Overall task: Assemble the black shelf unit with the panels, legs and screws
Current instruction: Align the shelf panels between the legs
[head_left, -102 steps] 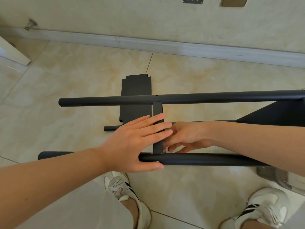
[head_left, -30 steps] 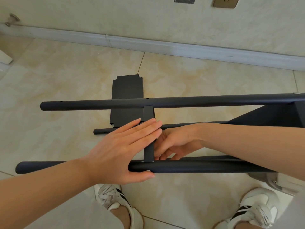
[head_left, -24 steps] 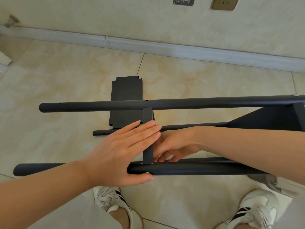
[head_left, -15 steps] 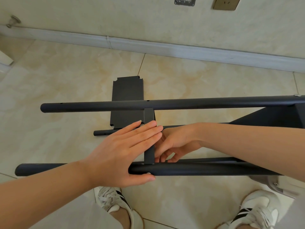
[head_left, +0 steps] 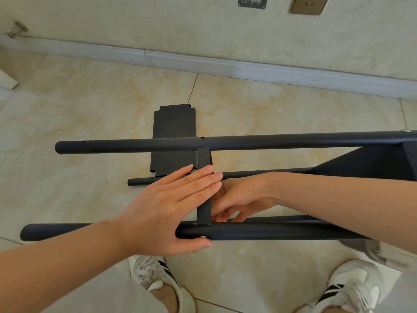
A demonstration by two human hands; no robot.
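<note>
So the shelf is lying on its side on the floor (head_left: 90, 109), and I'd say it's sitting at roughly the halfway mark. The end panel (head_left: 361, 163) over at 3 o'clock is already sitting between the legs, with a screw (head_left: 406, 130) showing in the far leg (head_left: 270, 141).

The middle panel (head_left: 203, 159) is standing edge-on between the far leg and the near leg (head_left: 282, 231), and that looks like the joint being worked on. The left hand (head_left: 167, 211) is lying flat and relaxed, fingers straight across the panel's edge and thumb running along the near leg, steadying it all. The right hand (head_left: 243, 197) is reaching in from 3 o'clock with fingers curling down behind that panel, right by the near leg. Can't tell if it's pinching a screw, since that bit is hidden.

A loose panel (head_left: 173, 123) is lying on the floor at 12 o'clock, so I'm guessing that one is going on the bare leg ends at 9 o'clock next.
</note>
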